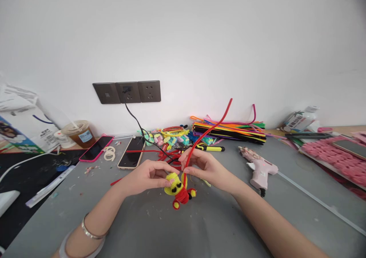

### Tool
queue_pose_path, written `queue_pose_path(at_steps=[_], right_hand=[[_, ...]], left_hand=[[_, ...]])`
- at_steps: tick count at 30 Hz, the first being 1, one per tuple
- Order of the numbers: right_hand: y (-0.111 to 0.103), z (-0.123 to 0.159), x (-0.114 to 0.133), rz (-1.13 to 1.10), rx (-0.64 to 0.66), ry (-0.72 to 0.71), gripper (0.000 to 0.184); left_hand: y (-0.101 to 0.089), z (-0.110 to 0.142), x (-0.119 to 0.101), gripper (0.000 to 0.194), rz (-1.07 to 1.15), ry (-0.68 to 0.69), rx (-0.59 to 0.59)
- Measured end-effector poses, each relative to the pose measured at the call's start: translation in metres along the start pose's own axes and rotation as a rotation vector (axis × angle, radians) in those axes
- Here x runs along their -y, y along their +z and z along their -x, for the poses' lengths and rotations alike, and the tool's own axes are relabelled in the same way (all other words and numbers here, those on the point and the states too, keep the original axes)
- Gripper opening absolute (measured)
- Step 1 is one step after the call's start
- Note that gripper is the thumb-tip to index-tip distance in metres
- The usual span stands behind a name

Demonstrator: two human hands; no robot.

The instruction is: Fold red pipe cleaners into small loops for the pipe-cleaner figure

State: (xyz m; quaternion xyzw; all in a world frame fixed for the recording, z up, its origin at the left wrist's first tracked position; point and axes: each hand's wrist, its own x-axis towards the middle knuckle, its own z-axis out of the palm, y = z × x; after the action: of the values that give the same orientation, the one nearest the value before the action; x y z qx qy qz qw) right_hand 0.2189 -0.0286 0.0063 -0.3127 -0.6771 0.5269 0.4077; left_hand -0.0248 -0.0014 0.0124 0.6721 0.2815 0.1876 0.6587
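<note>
In the head view, the writing is hard to make out: the pale blue sticker (pixel 85 136) on the clear plastic cup of brown drink (pixel 75 137) carries print too small to read, as do the white-labelled clear bottle (pixel 301 119) at the right and the printed white paper bag (pixel 27 122) at the left.

The small figure of fuzzy yellow and red stems (pixel 181 196), with black heart-shaped eyes, is held just above the table (pixel 137 227), between the two hands. The left hand (pixel 153 176) pinches its yellow head between thumb and fingers; the right hand (pixel 204 169), thumb against curled fingers, pinches a long red fuzzy stem (pixel 213 127) beside the figure, the free end rising up and to the right.

The table is matte grey, dotted with scraps. Behind the hands lie a dark-screened phone with a pale frame (pixel 131 153), a pink-edged phone (pixel 97 148) and a thick bundle of multicoloured fuzzy stems (pixel 228 130). To the right lies a pale pink glue gun (pixel 259 169) with a translucent stick, near a pink tufted mat (pixel 334 157). A plain white wall (pixel 183 40) bears dark brown socket plates (pixel 126 92), one with a black plug in it.
</note>
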Motion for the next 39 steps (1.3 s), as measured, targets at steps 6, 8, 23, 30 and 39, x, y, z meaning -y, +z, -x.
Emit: queue_pose_path(at_steps=[6, 8, 23, 30, 39], right_hand=[[-0.0006, -0.0005, -0.0008, 0.032, -0.006, 0.015, 0.019], [-0.0001, -0.0007, -0.0013, 0.04, -0.017, 0.019, 0.019], [0.0021, -0.0024, 0.0008, 0.141, -0.047, 0.029, 0.013], [0.0029, -0.0027, 0.0003, 0.244, -0.059, 0.039, 0.011], [0.0041, -0.0032, 0.0022, 0.269, -0.061, 0.022, 0.015]], left_hand=[[0.0015, 0.0005, -0.0021, 0.03, 0.001, -0.01, -0.003], [0.0022, 0.0007, -0.0031, 0.03, -0.005, -0.016, -0.003], [0.0021, 0.0004, -0.0031, 0.03, -0.008, -0.033, -0.004], [0.0029, -0.0011, -0.0025, 0.03, -0.005, -0.033, -0.004], [0.0027, -0.0008, -0.0015, 0.028, 0.011, -0.031, -0.006]])
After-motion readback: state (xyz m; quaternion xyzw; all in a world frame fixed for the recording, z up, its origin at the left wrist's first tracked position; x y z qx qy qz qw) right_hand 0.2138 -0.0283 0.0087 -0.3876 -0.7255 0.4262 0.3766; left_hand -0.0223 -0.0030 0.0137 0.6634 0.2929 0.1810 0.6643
